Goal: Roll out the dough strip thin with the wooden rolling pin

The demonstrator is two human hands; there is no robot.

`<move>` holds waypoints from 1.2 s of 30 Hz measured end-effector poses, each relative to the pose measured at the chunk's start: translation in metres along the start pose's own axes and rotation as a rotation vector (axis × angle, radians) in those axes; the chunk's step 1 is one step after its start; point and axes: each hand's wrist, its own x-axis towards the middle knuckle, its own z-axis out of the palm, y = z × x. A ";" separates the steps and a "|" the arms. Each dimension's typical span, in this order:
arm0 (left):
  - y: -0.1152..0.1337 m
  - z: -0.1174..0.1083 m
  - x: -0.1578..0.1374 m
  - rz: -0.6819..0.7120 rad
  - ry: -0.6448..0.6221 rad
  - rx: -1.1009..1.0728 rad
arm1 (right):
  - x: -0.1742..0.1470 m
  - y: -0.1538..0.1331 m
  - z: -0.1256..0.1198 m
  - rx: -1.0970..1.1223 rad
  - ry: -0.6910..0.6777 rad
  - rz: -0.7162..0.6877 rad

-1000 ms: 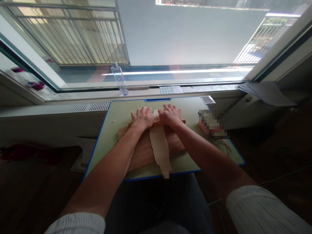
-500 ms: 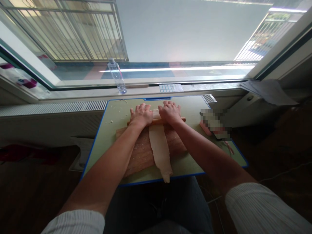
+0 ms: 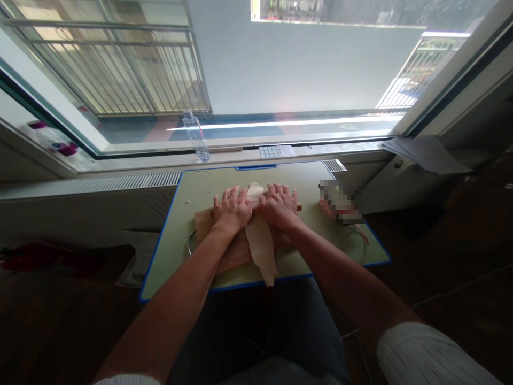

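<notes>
Under both palms lies a wooden rolling pin [image 3: 298, 207], crosswise over a long pale strip of dough [image 3: 261, 243]. My left hand [image 3: 233, 208] rests on the left part of the pin, fingers stretched forward and apart. On the right part, my right hand [image 3: 279, 205] presses down the same way, its fingers spread past the pin. The dough shows a short piece beyond the pin, and its tapered end reaches to the table's near edge. Beneath it is a wooden cutting board [image 3: 230, 254], partly hidden by my left forearm.
The board lies on a small green table [image 3: 172, 240] with blue edging. A blurred-out item [image 3: 340, 202] sits on its right side, and dough crumbs [image 3: 186, 202] lie at left. A clear bottle [image 3: 196, 136] stands on the windowsill behind; papers [image 3: 425, 152] lie at right.
My hands have shifted from curled over the dough to flatter, with fingers more stretched over the pin. The pin sits slightly nearer me on the board. The view has tilted up a little.
</notes>
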 end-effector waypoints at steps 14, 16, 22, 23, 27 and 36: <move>-0.005 -0.016 -0.131 0.193 0.084 -0.115 | -0.111 0.021 -0.044 0.099 -0.073 -0.138; -0.005 -0.018 -0.129 0.198 0.101 -0.153 | -0.107 0.023 -0.048 0.084 -0.072 -0.132; 0.003 -0.007 -0.089 0.119 0.105 -0.127 | -0.083 0.021 -0.035 0.006 -0.006 -0.091; 0.004 -0.004 -0.083 0.109 0.102 -0.106 | -0.080 0.021 -0.033 -0.006 -0.002 -0.082; 0.007 0.001 -0.056 0.121 0.067 -0.042 | -0.066 0.023 -0.027 -0.018 -0.022 -0.049; 0.016 -0.004 0.004 0.097 -0.087 -0.004 | -0.025 0.034 -0.026 -0.003 -0.073 -0.010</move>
